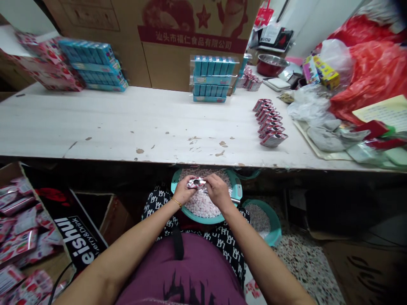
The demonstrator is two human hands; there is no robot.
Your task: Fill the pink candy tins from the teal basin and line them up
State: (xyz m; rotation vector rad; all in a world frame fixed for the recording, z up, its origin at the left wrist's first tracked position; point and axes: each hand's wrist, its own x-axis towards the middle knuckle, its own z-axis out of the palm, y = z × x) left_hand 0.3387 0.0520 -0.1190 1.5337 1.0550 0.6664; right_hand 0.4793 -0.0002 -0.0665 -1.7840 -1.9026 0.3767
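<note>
The left hand (182, 191), fingers curled, pinches a small red-and-white packet (196, 183) above a turquoise basin (208, 220) of pale sweets (203, 207); the right hand (218, 191) bends its fingers at the packet's three-o'clock end, though I cannot tell what it grips. From the packet, a smaller basin (277, 233) lies at four o'clock, standing packets (273, 140) on the tabletop (127, 123) at two, and blue boxes (210, 79) at twelve.
</note>
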